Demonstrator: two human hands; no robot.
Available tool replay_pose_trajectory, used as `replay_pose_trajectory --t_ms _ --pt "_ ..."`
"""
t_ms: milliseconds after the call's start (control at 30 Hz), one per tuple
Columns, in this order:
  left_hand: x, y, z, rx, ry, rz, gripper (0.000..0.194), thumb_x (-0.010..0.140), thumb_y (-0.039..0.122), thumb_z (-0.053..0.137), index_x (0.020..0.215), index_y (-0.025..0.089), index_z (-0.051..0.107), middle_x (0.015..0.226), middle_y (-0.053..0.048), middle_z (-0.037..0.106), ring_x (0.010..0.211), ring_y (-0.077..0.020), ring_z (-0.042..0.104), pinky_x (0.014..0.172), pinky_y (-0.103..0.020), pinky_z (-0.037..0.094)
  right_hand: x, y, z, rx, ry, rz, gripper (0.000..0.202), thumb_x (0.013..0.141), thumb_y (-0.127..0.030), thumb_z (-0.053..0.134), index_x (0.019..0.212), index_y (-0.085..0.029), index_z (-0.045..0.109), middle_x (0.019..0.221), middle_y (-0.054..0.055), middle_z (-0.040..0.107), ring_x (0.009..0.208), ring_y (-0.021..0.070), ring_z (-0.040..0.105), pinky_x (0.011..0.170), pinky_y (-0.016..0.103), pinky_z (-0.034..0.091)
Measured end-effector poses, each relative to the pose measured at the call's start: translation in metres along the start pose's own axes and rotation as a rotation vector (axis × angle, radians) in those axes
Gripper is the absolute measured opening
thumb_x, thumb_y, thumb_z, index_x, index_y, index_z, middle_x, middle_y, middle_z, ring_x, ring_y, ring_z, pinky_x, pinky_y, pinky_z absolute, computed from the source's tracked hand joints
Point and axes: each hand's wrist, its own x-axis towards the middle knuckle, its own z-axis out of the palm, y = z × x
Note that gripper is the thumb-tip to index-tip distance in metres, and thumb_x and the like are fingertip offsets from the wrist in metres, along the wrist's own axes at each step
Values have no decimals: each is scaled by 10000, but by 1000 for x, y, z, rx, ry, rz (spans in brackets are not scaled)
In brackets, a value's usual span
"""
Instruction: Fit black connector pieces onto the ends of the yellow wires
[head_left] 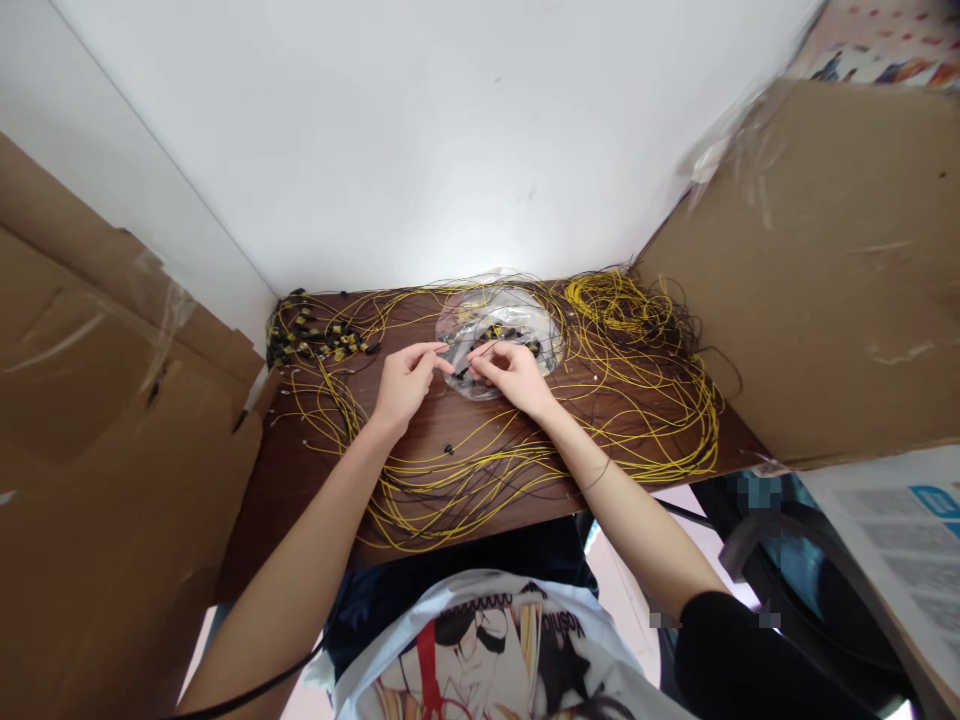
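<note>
In the centre, the left hand (407,388) and right hand (521,380) bend fingers near the bag (517,300); what they grasp, I cannot tell. Fine finger work needs steady wrists, without pulling the wires (660,468). Cardboard (840,270) limits both sides; the table (281,510) ends at lower centre, where arms have room.

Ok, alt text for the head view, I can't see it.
A person's left hand and right hand nearly meet over a plastic bag of small dark parts; what the fingers hold is too small to tell. Yellow and black wires sprawl on a brown table between cardboard panels, below a white wall.
</note>
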Motion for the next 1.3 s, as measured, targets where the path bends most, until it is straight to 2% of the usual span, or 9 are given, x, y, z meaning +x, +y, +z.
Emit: replay_pose_trajectory --t_ms 300,500,600,700,867,967,1067,1167,1300 --pt "2 -3 -1 73 40 51 286 723 258 550 923 122 703 735 -54 670 470 -66 351 428 -186 249 0 -1 0 -9 -14 -12 208 783 -318 591 682 -141 631 855 67 687 633 114 598 575 233 466" --pt "0 6 0 -153 54 -31 235 674 213 565 861 109 663 653 -15 587 444 -46 302 392 -168 179 0 -2 0 19 -21 8 254 770 -367 612 659 -138 619 872 78 681 640 118 601 588 245 475" --pt "2 8 -2 -313 55 -51 174 642 179 576 799 117 619 610 5 544 453 -48 332 401 -165 210 0 -2 0 99 -10 27 275 752 -406 636 697 -137 626 861 77 672 656 128 611 573 247 478" --pt "2 11 -5 -451 1 -50 137 628 168 596 759 136 572 616 17 528 462 -46 340 419 -171 245 1 -4 0 194 44 79 298 720 -438 665 770 -145 638 818 56 667 674 138 621 541 235 472" --pt "-3 22 -6 -547 -169 -74 129 654 236 617 725 160 541 653 18 500 461 -43 292 417 -187 224 1 -8 -2 315 97 145 330 660 -455 714 792 -161 644 770 35 669 705 145 639 548 225 485" --pt "-3 24 -8 -592 -177 -83 176 691 302 592 630 159 510 612 16 452 472 -53 293 418 -193 229 2 -9 -3 368 116 169 341 641 -449 734 803 -160 651 768 34 675 696 141 643 555 223 493" --pt "0 19 -8 -532 -106 -46 200 709 318 608 621 145 559 601 12 465 465 -47 288 412 -188 217 2 -9 -3 387 114 176 331 642 -433 743 803 -157 658 755 34 682 685 135 644 566 222 497" --pt "0 11 -4 -312 -28 31 176 692 297 664 715 122 654 651 -10 550 459 -37 313 406 -183 213 2 -8 -3 395 92 169 310 642 -406 752 797 -149 671 744 41 694 675 134 648 571 224 499" --pt "-1 2 2 -82 -49 88 233 669 302 709 813 120 688 588 -1 562 445 -51 382 419 -192 278 2 -9 -2 396 74 152 295 651 -389 749 801 -144 680 732 43 703 669 134 655 578 229 501"
